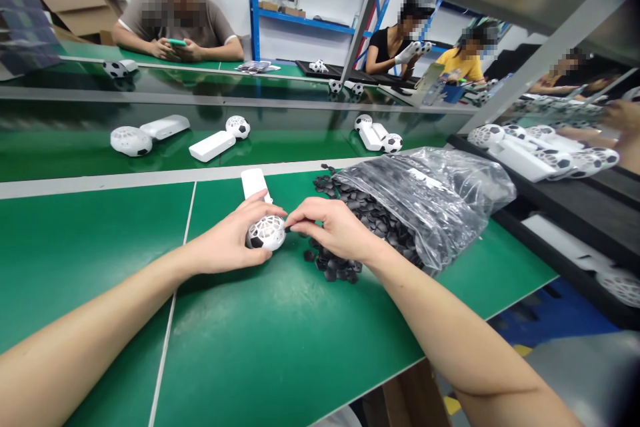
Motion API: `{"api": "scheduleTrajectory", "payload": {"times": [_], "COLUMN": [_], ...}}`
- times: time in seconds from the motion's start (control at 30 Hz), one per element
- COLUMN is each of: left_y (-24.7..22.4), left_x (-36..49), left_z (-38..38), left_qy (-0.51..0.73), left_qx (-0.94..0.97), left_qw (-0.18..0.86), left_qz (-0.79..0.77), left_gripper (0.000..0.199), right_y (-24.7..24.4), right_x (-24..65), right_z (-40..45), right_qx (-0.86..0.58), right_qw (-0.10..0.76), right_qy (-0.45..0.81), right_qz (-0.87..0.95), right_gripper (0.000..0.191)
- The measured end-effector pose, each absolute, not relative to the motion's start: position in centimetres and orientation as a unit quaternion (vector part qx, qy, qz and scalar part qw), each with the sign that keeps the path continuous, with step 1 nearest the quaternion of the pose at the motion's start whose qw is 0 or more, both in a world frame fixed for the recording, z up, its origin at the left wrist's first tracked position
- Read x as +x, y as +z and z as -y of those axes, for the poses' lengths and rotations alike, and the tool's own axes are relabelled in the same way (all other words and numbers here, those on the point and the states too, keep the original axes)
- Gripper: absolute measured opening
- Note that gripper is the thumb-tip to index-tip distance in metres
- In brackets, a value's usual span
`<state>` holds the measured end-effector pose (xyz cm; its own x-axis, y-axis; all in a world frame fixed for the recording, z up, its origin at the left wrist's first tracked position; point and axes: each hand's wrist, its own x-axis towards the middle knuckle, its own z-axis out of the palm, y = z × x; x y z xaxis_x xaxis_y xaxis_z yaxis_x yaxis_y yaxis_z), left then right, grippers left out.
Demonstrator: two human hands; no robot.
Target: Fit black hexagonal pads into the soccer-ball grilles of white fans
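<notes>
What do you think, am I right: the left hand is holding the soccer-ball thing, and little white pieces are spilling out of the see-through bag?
Not quite: the little pieces spilling out of the see-through bag are black, not white, as the head view shows. The left hand is holding the soccer-ball thing, as you said.

Near tabletop (260, 340) leaves room; plastic bag (440, 193) blocks right.

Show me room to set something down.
The green table is bare between left forearm and right forearm, nearer than the ball, and left of the white seam, beyond the left forearm. Crowded: beside the right hand, with black pieces and plastic bag.
</notes>
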<state>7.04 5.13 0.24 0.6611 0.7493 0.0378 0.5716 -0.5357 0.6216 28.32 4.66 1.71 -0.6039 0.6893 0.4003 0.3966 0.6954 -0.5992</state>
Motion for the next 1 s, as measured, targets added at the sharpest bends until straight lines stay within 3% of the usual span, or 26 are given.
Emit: {"api": "scheduleTrajectory", "payload": {"times": [0.23, 0.5, 0.6, 0.8, 0.87, 1.0], "left_y": [0.2, 0.0, 0.1, -0.2, -0.4, -0.3], "left_x": [7.6, 8.3, 8.1, 7.9, 7.9, 7.7], "left_z": [-4.9, -4.5, -4.6, -4.8, -4.9, -5.0], "left_qy": [0.181, 0.222, 0.219, 0.212, 0.218, 0.220], "left_qx": [0.841, 0.820, 0.817, 0.829, 0.834, 0.798], "left_qw": [0.312, 0.323, 0.322, 0.313, 0.296, 0.260], "left_qz": [-0.404, -0.418, -0.425, -0.411, -0.411, -0.497], "left_gripper": [0.043, 0.030, 0.033, 0.042, 0.041, 0.063], "right_y": [0.6, -0.8, -0.4, 0.0, -0.2, -0.2], "right_x": [27.8, 26.8, 27.3, 29.0, 29.0, 28.9], "right_z": [-5.0, -5.9, -6.1, -6.2, -6.1, -6.0], "right_qx": [-0.232, -0.318, -0.379, -0.529, -0.523, -0.513], "right_qw": [0.324, 0.368, 0.319, 0.144, 0.122, 0.119], "right_qy": [0.219, 0.388, 0.397, 0.234, 0.234, 0.248], "right_qz": [0.891, 0.782, 0.773, 0.803, 0.810, 0.813], "right_gripper": [0.015, 0.024, 0.022, 0.022, 0.016, 0.015]}}
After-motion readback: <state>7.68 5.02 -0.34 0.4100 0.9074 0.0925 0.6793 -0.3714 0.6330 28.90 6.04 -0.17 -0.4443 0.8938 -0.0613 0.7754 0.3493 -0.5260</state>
